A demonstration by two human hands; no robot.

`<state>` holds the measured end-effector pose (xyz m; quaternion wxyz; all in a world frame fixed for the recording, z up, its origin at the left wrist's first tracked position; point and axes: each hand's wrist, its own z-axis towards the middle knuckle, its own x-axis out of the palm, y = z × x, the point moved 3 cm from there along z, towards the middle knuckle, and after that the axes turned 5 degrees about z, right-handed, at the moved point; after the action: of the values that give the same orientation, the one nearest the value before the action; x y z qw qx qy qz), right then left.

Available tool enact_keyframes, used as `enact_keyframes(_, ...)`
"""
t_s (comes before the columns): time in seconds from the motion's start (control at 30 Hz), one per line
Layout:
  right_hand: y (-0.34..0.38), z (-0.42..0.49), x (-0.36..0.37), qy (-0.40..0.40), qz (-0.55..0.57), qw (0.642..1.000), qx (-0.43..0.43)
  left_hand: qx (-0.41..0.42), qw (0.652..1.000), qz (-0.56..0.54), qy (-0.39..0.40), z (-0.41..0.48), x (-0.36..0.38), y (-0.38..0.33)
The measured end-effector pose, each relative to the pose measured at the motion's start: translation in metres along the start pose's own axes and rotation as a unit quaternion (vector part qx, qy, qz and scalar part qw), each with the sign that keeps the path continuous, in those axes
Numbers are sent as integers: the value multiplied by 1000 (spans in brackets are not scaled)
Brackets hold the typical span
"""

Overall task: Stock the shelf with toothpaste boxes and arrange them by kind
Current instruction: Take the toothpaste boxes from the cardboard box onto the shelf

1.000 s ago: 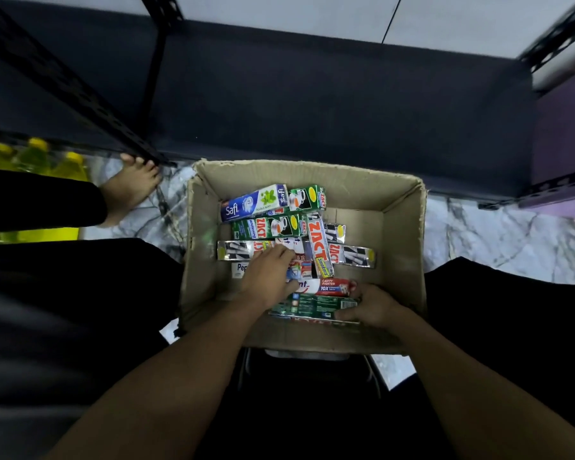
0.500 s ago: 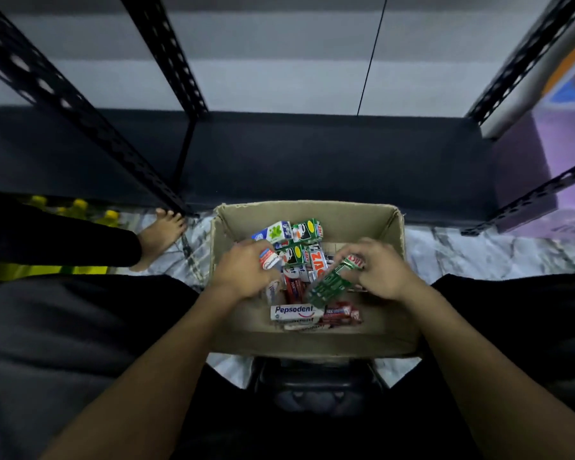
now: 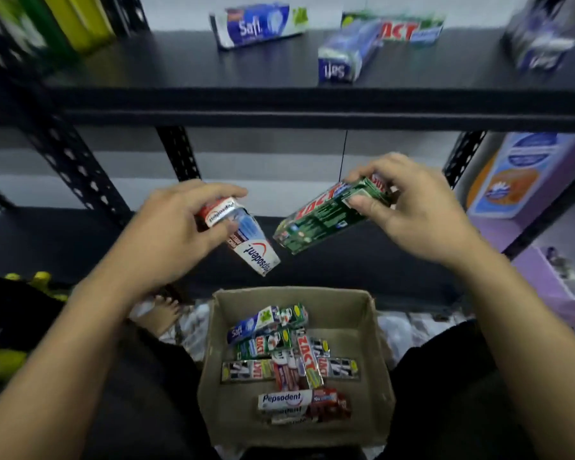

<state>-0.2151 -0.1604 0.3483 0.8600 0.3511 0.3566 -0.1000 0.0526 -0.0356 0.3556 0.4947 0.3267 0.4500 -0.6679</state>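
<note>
Since 0.5 s ago: both hands are up out of the cardboard carton (image 3: 377, 330) and now sit in front of the rack, above the carton. The view has tilted up, so the upper shelf (image 3: 180, 68) shows.

Left hand (image 3: 176, 234): fingers (image 3: 226, 191) curled and clamped on Pepsodent boxes (image 3: 254, 249), red-and-white end uppermost and the long white face slanting down to the right. It looks like two boxes held together, but the count is not certain.

Right hand (image 3: 412, 210): thumb and fingers pinched on the upper end of a green Zact box (image 3: 322, 220), which tilts down to the left. Its free end is near the Pepsodent boxes; I cannot tell whether they touch.

Upper shelf: one Saft box (image 3: 256, 26) lying lengthwise; to its right a second Saft box (image 3: 339, 61) end-on to the camera; behind that a Zact shelf box (image 3: 409, 28). A dark box (image 3: 541, 44) at far right is blurred. Yellow and green bottles (image 3: 73, 21) stand at far left.

Carton on the floor, between the knees: mixed loose stock, with a Saft carton box (image 3: 253, 327) at the far side, several Zact boxes crossed in the middle and a Pepsodent carton box (image 3: 283, 398) nearest.

Purple packs (image 3: 525, 174) stand on the rack to the right.
</note>
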Motion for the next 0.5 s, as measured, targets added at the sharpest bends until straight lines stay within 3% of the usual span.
enact_keyframes(0.27,66,46,-66,-191,19,974,-118,69,985,18,-158,18,-120,-46)
enact_keyframes(0.5,82,75,-90,-316,55,940,-115,65,949,43,-307,22,-174,-36)
